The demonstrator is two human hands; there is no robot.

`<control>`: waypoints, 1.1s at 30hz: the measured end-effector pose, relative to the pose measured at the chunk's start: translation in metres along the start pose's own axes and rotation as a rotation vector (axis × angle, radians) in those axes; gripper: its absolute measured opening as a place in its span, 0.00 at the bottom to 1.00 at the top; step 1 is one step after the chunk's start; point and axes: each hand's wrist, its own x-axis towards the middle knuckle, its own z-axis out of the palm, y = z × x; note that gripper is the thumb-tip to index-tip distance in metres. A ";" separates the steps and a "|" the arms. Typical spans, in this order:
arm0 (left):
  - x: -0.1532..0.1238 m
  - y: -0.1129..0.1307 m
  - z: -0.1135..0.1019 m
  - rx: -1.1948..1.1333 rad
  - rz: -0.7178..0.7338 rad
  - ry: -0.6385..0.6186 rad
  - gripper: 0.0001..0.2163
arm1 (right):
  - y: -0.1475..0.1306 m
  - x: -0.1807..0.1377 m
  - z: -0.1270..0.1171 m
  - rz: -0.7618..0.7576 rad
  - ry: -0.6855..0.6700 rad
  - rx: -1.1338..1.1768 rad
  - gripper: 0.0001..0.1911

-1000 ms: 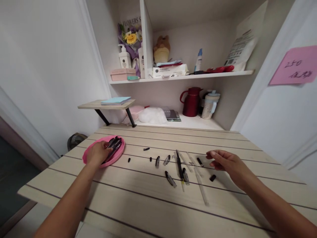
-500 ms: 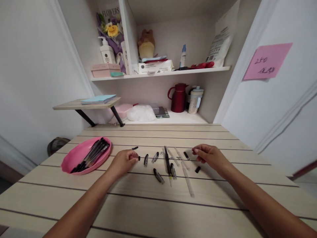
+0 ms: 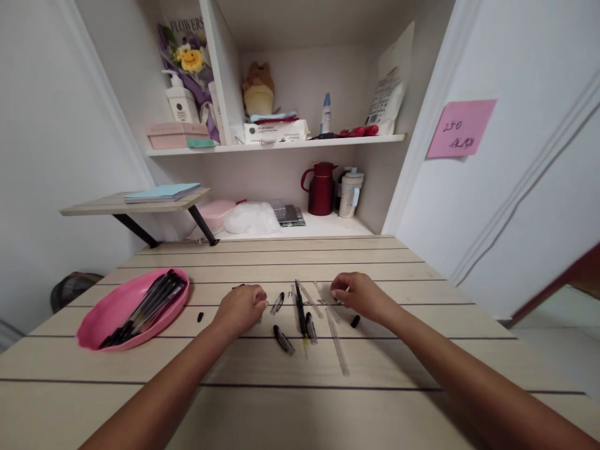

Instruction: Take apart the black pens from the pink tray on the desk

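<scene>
My left hand [image 3: 242, 307] is closed in a pinch over a pen cap [image 3: 260, 319], mostly hidden by the fingertips. Just right of it lie a clear-and-black pen cap [image 3: 277, 304] and another cap [image 3: 284, 340]. My right hand [image 3: 360, 295] is curled with fingertips down at the table, over a small piece I cannot make out. Between the hands lie a black pen [image 3: 300, 307], a third cap [image 3: 311, 327] and several clear pen tubes [image 3: 338, 347]. A short black piece [image 3: 355, 321] is below my right hand, and another black piece [image 3: 200, 317] lies left of my left hand.
A pink dish [image 3: 89, 322] with several black pens [image 3: 152, 303] stands at the left. A small raised shelf [image 3: 89, 203] bears blue papers [image 3: 162, 192]. Behind the table, a red jug [image 3: 322, 190] and a pale cup [image 3: 349, 195] stand in the cabinet.
The camera view has shifted. The short black piece by my left fingers now lies farther left, and that hand is over a pen cap. My right fingers now cover the black piece beside them.
</scene>
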 end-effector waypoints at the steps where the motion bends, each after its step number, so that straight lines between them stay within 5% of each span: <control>1: 0.000 -0.001 0.001 -0.005 -0.004 -0.001 0.07 | -0.004 0.001 0.002 0.001 0.007 -0.100 0.07; 7: -0.002 -0.009 0.007 -0.096 0.003 0.034 0.08 | -0.021 0.006 0.024 0.049 -0.014 -0.473 0.14; 19: -0.007 0.014 0.014 -0.413 0.103 0.080 0.11 | -0.022 0.012 0.014 0.103 0.059 -0.256 0.17; 24: -0.010 0.028 0.018 -0.411 0.173 0.045 0.11 | -0.023 0.016 0.009 0.117 0.085 -0.422 0.10; 33: -0.013 0.018 0.027 -0.413 0.172 0.064 0.10 | -0.010 0.007 0.019 0.165 -0.060 -0.551 0.10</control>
